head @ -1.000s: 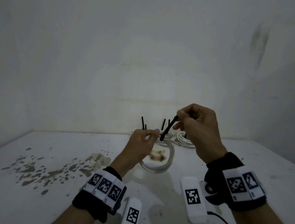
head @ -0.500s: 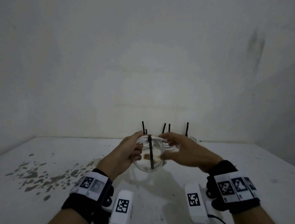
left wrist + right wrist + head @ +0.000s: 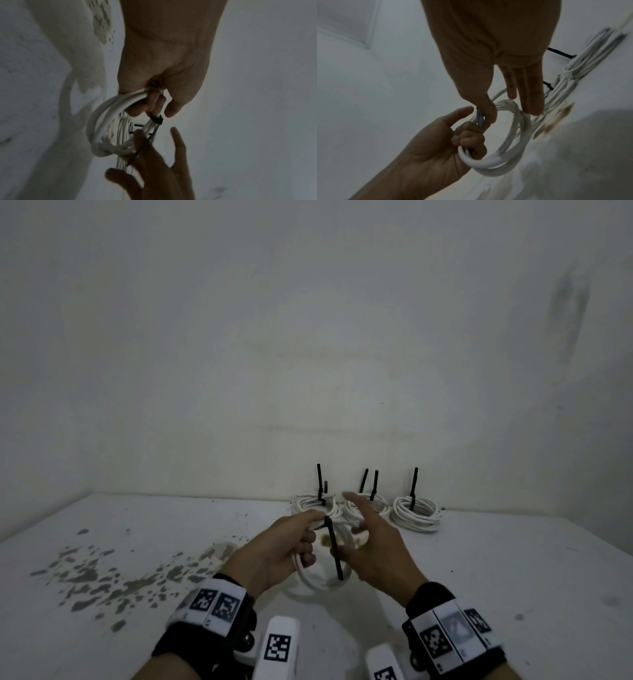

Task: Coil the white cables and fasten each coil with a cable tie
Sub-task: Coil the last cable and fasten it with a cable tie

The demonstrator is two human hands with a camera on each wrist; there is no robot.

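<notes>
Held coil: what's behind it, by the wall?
Behind the held coil, gripped by the left hand, tied coils lie along the wall, black tie tails sticking up. The right hand covers the middle ones, so the count is unclear.

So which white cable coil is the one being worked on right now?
Look at the white table by the wall, where tied coils lie in a row at the back. In front of them, the left hand grips one coil, the only one lifted, its black tie hanging down.
</notes>
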